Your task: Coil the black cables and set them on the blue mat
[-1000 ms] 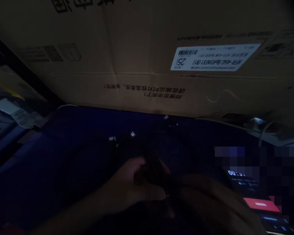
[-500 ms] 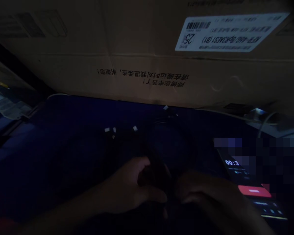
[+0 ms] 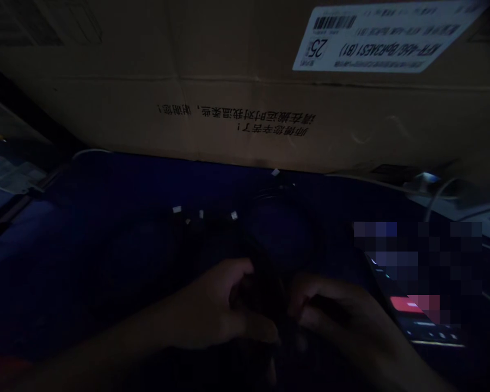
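Note:
The view is very dark. My left hand (image 3: pixel 228 313) is curled round a dark bundle that looks like black cable (image 3: pixel 265 277). Close by on its right, my right hand (image 3: pixel 330 313) has thumb and fingers pinched together at the bundle's side. What lies between those fingertips is too dark to make out. Beyond the hands a coiled black cable (image 3: pixel 269 193) rests on the dark blue surface. Small white tabs, among them one white tab (image 3: pixel 234 215) and another white tab (image 3: pixel 177 209), show on or near the cables.
A large cardboard box (image 3: pixel 228 81) with upside-down print and a white label (image 3: pixel 375 43) stands across the back. A lit phone (image 3: pixel 433 332), partly blurred out, lies at right. A pale cable (image 3: pixel 441 190) curves behind it. Clear plastic (image 3: pixel 14 174) is at far left.
My right hand's fingers have shifted slightly up, now pinched more plainly. My left hand keeps its hold. Two white tabs have moved a little right. The whole view has shifted slightly.

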Available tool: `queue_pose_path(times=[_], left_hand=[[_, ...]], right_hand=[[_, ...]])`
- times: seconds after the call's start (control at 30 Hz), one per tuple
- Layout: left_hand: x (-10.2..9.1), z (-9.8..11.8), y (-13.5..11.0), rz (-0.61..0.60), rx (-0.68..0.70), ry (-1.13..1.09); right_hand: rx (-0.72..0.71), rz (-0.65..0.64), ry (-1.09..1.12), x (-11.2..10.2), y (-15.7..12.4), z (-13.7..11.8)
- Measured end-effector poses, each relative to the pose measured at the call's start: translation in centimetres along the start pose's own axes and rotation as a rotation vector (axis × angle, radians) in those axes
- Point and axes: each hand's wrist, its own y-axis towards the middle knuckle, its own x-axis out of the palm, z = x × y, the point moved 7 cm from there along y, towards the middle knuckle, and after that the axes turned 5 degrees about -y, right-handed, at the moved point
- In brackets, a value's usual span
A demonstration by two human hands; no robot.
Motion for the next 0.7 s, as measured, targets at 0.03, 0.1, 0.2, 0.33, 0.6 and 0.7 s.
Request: queue_pose_path(times=[0.03,0.1,0.2,0.33,0.6,0.7], left_hand=[[0.0,0.1,0.0,-0.003,0.004,-0.016],[0.0,0.4,-0.1,-0.006,0.030,-0.054],[0.0,0.7,-0.2,-0.024,0.085,-0.106],[-0.1,0.7,-0.2,-0.026,0.138,-0.177],[-0.1,0.7,-0.2,-0.006,0.181,-0.136],[-0.1,0.3,0.0,-0.008,0.213,-0.039]], right_hand=[[0.032,-0.022,-0.002,0.1,-0.1,0.1],[0.038,-0.039,-0.016,-0.1,-0.4,0.0],[-0.001,-0.020,-0.046,-0.5,-0.8,-0.2],[-0.008,-0.008,-0.089,-0.7,-0.8,-0.2],[-0.130,0.065,-0.279,-1.2,-1.3,-1.4],[-0.146,0.014,-0.250,-0.9,-1.4,-1.2]])
